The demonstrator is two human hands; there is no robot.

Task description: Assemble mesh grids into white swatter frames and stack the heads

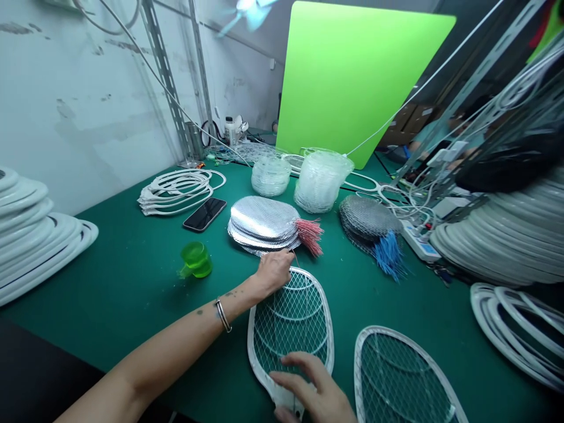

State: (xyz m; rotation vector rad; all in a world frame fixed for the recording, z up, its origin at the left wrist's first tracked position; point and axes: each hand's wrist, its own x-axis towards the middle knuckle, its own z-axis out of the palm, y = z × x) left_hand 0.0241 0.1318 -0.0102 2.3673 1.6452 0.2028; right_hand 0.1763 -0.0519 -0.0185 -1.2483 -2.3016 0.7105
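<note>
I watch the left hand [274,272] curled at the top of a white electric swatter frame [288,320], the right hand [311,390] spread across its mesh, seemingly pinning it to the bench [110,311].

On the mat-covered workbench [110,305], a swatter frame [291,329] lies nearest, with the left hand [275,271] on its far end and the right hand [312,388] over its mesh. A second frame [405,376] lies just to its right. Behind them sit a stack of foil mesh panels [263,222] and, to its right, a stack of wire mesh panels [368,217], with a power strip [418,242] just beyond. A plastic stack [271,175] and a taller plastic stack [321,182] stand behind the foil panels. A scoop [196,259] stands left of those panels — a phone [205,214] behind it, a bundle of curved frames [176,191] left of the phone. Stacked frames [35,229] pile at the left edge, more stacked frames [497,235] at the right.
</note>
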